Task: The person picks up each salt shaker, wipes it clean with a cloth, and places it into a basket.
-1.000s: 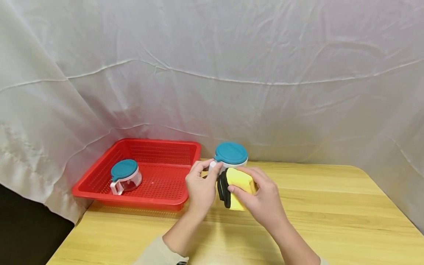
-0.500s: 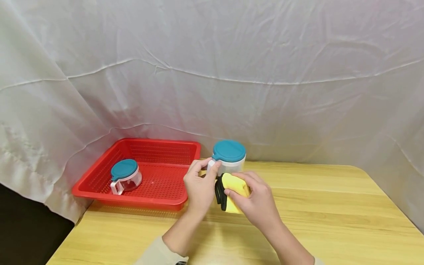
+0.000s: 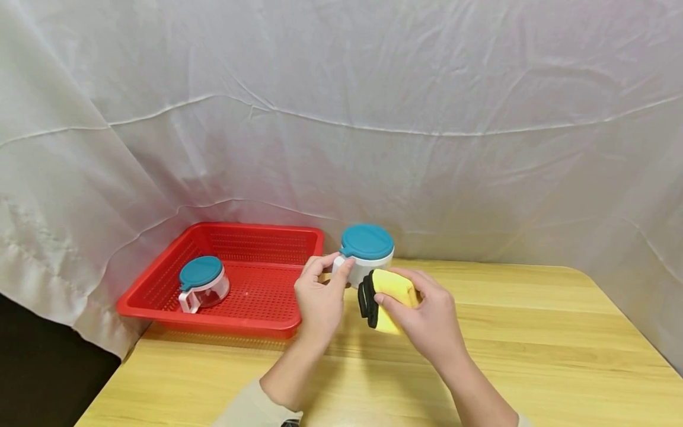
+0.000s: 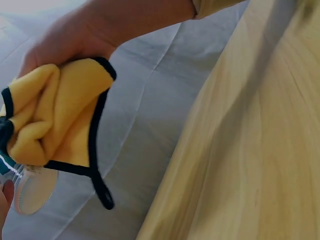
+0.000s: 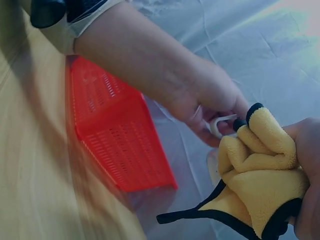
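Note:
In the head view my left hand (image 3: 320, 299) pinches the white handle (image 3: 340, 264) of a clear jar (image 3: 363, 271) with a teal lid (image 3: 367, 241), held above the table. My right hand (image 3: 429, 311) grips a folded yellow cloth (image 3: 393, 292) with black edging, close in front of the jar's right side. Seen from the left wrist, the bunched cloth (image 4: 70, 110) hides much of the jar, whose round base (image 4: 37, 192) shows below. A black loop dangles from the cloth (image 5: 265, 185) in the right wrist view.
A red perforated basket (image 3: 240, 324) stands on the wooden table (image 3: 533, 332) at the left. Inside it is a second jar (image 3: 214, 292) with a teal lid and white handle. A pale curtain (image 3: 427, 118) hangs behind the table.
The left hand and jar have shifted slightly left. The cloth in my right hand first moved left and down, then back right and up, and now sits a little away from the left hand.

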The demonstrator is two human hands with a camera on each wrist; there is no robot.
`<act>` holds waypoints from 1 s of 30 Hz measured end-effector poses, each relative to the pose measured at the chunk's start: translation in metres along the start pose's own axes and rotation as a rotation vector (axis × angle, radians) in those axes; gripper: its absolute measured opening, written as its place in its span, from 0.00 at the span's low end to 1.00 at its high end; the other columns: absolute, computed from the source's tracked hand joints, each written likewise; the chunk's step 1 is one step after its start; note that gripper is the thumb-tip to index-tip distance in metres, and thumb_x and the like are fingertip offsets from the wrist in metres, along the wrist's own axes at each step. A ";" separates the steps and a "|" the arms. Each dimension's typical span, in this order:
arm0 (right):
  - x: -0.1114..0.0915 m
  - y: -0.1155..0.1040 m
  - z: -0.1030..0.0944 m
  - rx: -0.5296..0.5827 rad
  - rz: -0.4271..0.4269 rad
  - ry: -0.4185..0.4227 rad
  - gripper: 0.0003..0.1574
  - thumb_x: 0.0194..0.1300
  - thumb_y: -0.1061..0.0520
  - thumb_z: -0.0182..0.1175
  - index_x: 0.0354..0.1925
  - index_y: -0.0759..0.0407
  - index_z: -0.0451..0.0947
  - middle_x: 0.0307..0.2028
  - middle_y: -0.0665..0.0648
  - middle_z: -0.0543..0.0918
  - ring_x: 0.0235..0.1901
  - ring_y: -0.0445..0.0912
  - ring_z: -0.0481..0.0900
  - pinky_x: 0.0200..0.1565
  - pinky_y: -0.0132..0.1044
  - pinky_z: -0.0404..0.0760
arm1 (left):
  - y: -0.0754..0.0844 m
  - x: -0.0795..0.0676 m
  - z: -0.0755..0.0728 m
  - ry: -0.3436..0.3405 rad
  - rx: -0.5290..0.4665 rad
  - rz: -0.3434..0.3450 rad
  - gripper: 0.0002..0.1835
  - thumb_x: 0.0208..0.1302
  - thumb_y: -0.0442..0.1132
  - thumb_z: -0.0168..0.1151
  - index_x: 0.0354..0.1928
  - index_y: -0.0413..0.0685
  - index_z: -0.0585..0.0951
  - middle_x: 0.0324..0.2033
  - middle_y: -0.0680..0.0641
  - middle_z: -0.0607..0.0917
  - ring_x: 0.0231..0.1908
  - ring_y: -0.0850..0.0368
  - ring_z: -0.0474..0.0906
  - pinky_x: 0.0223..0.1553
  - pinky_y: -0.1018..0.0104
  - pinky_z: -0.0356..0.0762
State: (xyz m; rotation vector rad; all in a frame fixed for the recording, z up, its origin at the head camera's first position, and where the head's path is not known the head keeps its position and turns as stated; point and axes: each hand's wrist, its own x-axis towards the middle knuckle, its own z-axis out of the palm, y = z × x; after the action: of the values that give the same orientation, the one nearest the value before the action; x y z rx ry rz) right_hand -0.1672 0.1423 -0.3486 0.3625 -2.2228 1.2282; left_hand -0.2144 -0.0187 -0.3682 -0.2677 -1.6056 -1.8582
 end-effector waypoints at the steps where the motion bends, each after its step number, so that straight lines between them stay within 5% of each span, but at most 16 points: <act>1: 0.000 -0.001 -0.001 0.012 0.017 0.003 0.26 0.47 0.56 0.79 0.48 0.48 0.85 0.40 0.46 0.85 0.33 0.41 0.79 0.31 0.31 0.80 | 0.000 -0.001 0.001 -0.002 0.000 0.006 0.12 0.56 0.39 0.74 0.41 0.40 0.87 0.31 0.42 0.80 0.34 0.55 0.79 0.27 0.59 0.86; 10: -0.005 -0.008 0.002 0.035 -0.010 0.001 0.26 0.48 0.55 0.79 0.47 0.48 0.85 0.41 0.46 0.85 0.34 0.41 0.78 0.30 0.32 0.82 | -0.002 -0.011 0.009 -0.008 0.092 0.047 0.11 0.56 0.42 0.74 0.40 0.48 0.88 0.30 0.48 0.82 0.34 0.60 0.78 0.29 0.70 0.82; 23: 0.003 -0.010 -0.012 0.108 0.087 0.031 0.26 0.49 0.55 0.78 0.49 0.47 0.85 0.42 0.47 0.86 0.34 0.42 0.80 0.33 0.30 0.82 | -0.007 -0.006 0.005 -0.028 -0.006 0.020 0.11 0.56 0.39 0.74 0.40 0.44 0.88 0.26 0.46 0.78 0.31 0.55 0.79 0.24 0.59 0.85; 30: -0.003 -0.011 -0.004 0.065 -0.010 0.020 0.26 0.49 0.54 0.78 0.48 0.50 0.85 0.41 0.47 0.85 0.34 0.41 0.78 0.31 0.29 0.81 | -0.009 -0.010 0.005 -0.049 0.066 0.015 0.12 0.57 0.45 0.74 0.41 0.50 0.89 0.34 0.52 0.82 0.36 0.56 0.78 0.28 0.68 0.84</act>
State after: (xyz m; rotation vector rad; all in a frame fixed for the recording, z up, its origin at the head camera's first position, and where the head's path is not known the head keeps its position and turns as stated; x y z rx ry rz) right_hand -0.1584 0.1394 -0.3408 0.3842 -2.1652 1.2962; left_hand -0.2132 -0.0105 -0.3806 -0.2981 -1.6903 -1.7962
